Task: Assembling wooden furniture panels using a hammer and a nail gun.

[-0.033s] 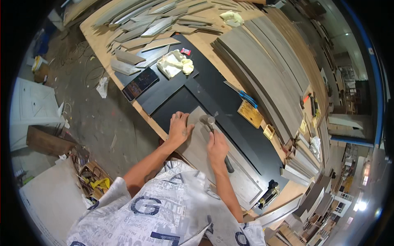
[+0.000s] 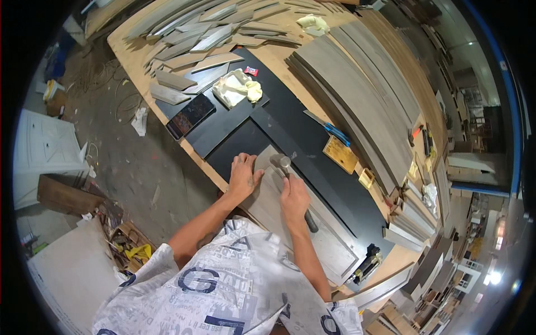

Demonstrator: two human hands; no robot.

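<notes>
**Hammer in right hand, above far end of grey panel**

The grey panel lies on the table, overlapping a black panel. Its surface is pale grey with a faint wood-grain look; a thin, darker line runs parallel to its right-hand edge and turns a corner at the near end. The near part appears lighter, catching a whitish sheen.

The right hand is closed around the hammer, located over the far half of the grey panel. The hammer has a metallic head with a rounded, silvery face and a dark handle, its butt protruding below the fist toward the panel's near end. Contact between head and panel cannot be determined.

The left hand is at the grey panel's left edge near the far end, thumb spread from bent fingers, gripping nothing visible.

Beyond the grey panel's far end: a white tray and, farther left, a dark phone. To its right: a blue-handled tool beside a yellowish block.
</notes>
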